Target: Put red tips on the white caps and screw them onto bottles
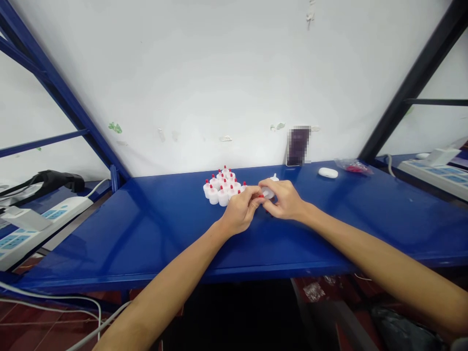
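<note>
My left hand [239,210] is closed in a pinch around a small red cap [261,196]. Close against it, my right hand [285,200] grips a small white squeeze bottle [268,193], mostly covered by the fingers. The cap is at the end of this bottle; whether it is seated there I cannot tell. Just behind my right hand, a white nozzle tip [275,175] without a cap points up. To the left of my hands stands a cluster of several white bottles with red caps [223,187], upright and close together; my left hand hides some of them.
The blue table [164,234] runs along a white wall. A phone [298,146] leans on the wall. A white earbud case [328,172] and a clear bag with red pieces [354,167] lie at the back right. Power strips [54,214] flank the table.
</note>
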`<state>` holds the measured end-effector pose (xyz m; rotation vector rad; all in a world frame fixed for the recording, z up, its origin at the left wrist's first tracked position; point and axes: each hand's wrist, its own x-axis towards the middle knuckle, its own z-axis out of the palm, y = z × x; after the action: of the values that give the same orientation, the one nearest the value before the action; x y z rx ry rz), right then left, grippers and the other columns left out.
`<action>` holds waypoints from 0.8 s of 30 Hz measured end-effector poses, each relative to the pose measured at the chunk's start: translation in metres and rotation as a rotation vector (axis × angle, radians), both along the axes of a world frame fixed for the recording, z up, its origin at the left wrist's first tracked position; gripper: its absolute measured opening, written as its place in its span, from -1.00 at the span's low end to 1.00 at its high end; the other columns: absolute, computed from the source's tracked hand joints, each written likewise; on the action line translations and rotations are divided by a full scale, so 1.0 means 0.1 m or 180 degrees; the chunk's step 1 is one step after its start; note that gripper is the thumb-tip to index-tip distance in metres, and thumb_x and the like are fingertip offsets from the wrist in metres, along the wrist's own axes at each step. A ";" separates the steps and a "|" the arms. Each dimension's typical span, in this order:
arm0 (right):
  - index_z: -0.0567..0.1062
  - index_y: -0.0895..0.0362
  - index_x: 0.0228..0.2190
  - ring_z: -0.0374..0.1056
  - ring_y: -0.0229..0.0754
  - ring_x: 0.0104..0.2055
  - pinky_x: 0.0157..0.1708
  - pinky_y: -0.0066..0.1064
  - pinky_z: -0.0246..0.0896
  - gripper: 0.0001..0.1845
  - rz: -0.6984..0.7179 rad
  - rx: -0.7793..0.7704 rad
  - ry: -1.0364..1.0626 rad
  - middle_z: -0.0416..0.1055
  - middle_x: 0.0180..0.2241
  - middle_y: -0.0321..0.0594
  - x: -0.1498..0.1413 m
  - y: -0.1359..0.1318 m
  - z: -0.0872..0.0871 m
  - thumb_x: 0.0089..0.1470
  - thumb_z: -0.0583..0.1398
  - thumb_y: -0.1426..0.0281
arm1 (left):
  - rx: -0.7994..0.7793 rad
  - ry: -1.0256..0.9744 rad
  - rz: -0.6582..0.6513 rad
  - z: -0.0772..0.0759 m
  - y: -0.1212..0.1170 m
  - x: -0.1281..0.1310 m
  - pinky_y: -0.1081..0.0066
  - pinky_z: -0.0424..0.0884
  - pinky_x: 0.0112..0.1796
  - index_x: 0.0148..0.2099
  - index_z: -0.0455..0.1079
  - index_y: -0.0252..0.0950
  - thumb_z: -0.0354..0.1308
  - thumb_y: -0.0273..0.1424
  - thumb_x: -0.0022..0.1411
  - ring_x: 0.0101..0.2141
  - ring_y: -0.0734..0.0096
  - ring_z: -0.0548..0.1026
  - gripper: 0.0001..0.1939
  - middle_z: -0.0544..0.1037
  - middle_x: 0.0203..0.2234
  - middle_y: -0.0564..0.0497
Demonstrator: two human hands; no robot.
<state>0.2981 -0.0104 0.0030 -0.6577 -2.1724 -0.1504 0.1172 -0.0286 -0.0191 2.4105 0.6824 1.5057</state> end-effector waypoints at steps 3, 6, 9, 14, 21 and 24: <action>0.35 0.08 -0.25 0.25 -0.24 -0.58 -0.50 -0.40 0.13 -0.83 0.0146 0.0061 0.0040 0.40 -0.52 -0.32 0.01 0.00 0.00 0.06 0.12 0.35 | 0.0039 0.0050 -0.0093 0.00 0.00 -0.02 0.49 0.29 -0.44 -0.08 0.22 -0.26 -0.08 -0.20 0.48 -0.50 0.49 0.36 -0.76 0.42 -0.45 0.08; 0.33 0.08 -0.20 0.25 -0.24 -0.57 -0.52 -0.40 0.15 -0.76 0.0412 0.0076 0.0102 0.39 -0.49 -0.32 0.03 0.00 0.01 0.04 0.15 0.34 | 0.0173 0.0135 -0.0184 0.00 0.01 -0.03 0.51 0.22 -0.49 -0.09 0.22 -0.26 -0.03 -0.25 0.47 -0.57 0.55 0.29 -0.82 0.37 -0.49 0.13; 0.30 0.07 -0.16 0.29 -0.21 -0.53 -0.50 -0.38 0.18 -0.68 0.0713 0.0109 0.0082 0.39 -0.46 -0.30 0.06 0.01 0.03 0.00 0.13 0.28 | 0.0315 0.0259 -0.0268 0.00 0.00 -0.03 0.52 0.21 -0.49 -0.13 0.22 -0.26 -0.02 -0.26 0.47 -0.59 0.57 0.27 -0.83 0.39 -0.49 0.13; 0.29 0.05 -0.17 0.30 -0.18 -0.52 -0.49 -0.34 0.21 -0.63 0.0930 -0.0188 0.0039 0.37 -0.47 -0.30 0.08 0.01 0.05 0.01 0.06 0.14 | 0.0436 0.0469 -0.0230 0.02 -0.01 -0.03 0.49 0.28 -0.45 -0.14 0.23 -0.26 -0.07 -0.24 0.48 -0.55 0.52 0.37 -0.79 0.47 -0.44 0.06; 0.27 0.03 -0.22 0.24 -0.22 -0.57 -0.52 -0.37 0.16 -0.66 0.0832 -0.0424 0.0064 0.31 -0.52 -0.37 0.05 -0.01 0.02 -0.01 0.16 0.15 | 0.0587 0.0636 -0.0311 0.07 -0.02 -0.07 0.45 0.29 -0.43 -0.09 0.21 -0.25 -0.10 -0.33 0.46 -0.54 0.48 0.40 -0.87 0.48 -0.45 0.06; 0.27 0.03 -0.23 0.20 -0.24 -0.58 -0.52 -0.37 0.15 -0.67 0.0777 -0.0599 0.0087 0.29 -0.54 -0.40 0.05 -0.03 0.01 0.00 0.17 0.14 | 0.0559 0.0738 -0.0294 0.09 -0.02 -0.10 0.45 0.28 -0.44 -0.05 0.21 -0.25 -0.09 -0.33 0.44 -0.56 0.47 0.37 -0.86 0.44 -0.50 0.10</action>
<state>0.3027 -0.0130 0.0045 -0.4891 -2.2368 0.1930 0.1075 -0.0305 -0.0103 2.7376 0.4907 1.3133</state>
